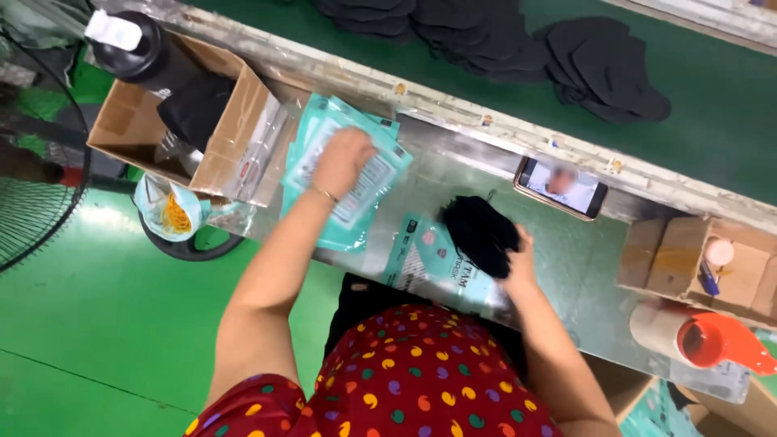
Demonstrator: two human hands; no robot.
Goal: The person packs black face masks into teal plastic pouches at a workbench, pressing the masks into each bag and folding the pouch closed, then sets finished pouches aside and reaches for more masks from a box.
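Observation:
My left hand [344, 158] rests flat on a stack of teal and clear pouches [356, 190] lying on the metal worktop [566, 243]. My right hand [518, 263] grips a bundle of black fabric masks [479, 233] just above a single teal pouch [425, 263] near the table's front edge. My forearms reach out from a red dotted garment at the bottom of the view.
A cardboard box [235, 146] with black items and a dark bottle [137, 48] stands at left. A phone [560, 188] lies by the table's rail. Piles of black masks [599, 65] sit on the green belt beyond. An orange tape dispenser [720, 340] and small boxes are at right.

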